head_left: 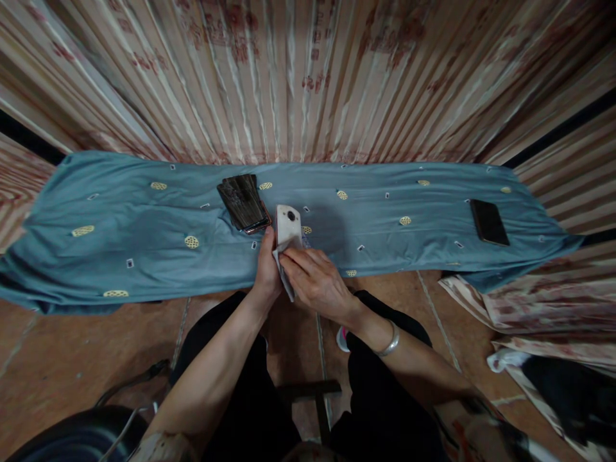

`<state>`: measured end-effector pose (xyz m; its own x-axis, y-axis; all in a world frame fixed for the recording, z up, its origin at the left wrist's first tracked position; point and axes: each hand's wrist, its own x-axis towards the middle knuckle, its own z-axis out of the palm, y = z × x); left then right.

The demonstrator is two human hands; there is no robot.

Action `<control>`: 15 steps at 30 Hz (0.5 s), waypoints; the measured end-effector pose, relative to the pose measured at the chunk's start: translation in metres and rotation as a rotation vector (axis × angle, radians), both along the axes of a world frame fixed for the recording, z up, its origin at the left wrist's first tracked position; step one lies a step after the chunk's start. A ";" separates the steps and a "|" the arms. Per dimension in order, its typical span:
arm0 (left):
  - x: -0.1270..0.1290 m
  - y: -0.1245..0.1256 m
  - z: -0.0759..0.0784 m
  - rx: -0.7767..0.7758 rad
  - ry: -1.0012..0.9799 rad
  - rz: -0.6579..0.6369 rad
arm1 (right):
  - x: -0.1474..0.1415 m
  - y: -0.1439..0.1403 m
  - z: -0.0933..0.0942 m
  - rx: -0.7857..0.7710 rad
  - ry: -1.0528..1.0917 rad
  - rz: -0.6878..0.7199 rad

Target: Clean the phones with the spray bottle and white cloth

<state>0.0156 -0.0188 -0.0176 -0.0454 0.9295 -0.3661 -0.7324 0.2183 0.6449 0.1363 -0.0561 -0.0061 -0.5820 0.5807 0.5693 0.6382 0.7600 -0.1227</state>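
My left hand (267, 266) is closed around the left edge of a white phone (289, 221), its thumb along the side. The phone's back faces up and shows a round dark camera lens near the top. In my right hand (312, 277) a grey-white cloth (285, 273) is pinched and pressed on the lower part of the phone's back. Part of the cloth hangs down between both hands. Just beyond my left hand lies a fanned stack of dark phones (242, 202) on the blue fabric.
The narrow table is draped with blue patterned fabric (144, 256). A single dark phone (489, 222) lies near its right end. A pleated curtain (308, 83) hangs behind. At lower left is a black rounded object (72, 436); a dark bag-like item (568, 394) sits at lower right.
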 end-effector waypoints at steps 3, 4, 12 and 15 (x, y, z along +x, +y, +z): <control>0.003 0.000 0.000 -0.030 -0.021 -0.004 | 0.001 0.003 -0.002 -0.032 0.010 -0.014; 0.004 0.000 0.000 -0.036 -0.027 -0.003 | 0.001 0.004 -0.003 -0.034 0.017 -0.019; 0.009 -0.004 0.006 -0.090 -0.077 -0.005 | 0.005 0.009 -0.007 -0.037 0.020 -0.062; 0.012 -0.007 0.005 -0.080 -0.059 0.003 | 0.007 0.011 -0.007 -0.044 0.019 -0.084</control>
<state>0.0280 -0.0254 -0.0123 -0.0240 0.8969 -0.4416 -0.7691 0.2657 0.5813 0.1437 -0.0453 -0.0126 -0.5198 0.6513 0.5528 0.6966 0.6978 -0.1671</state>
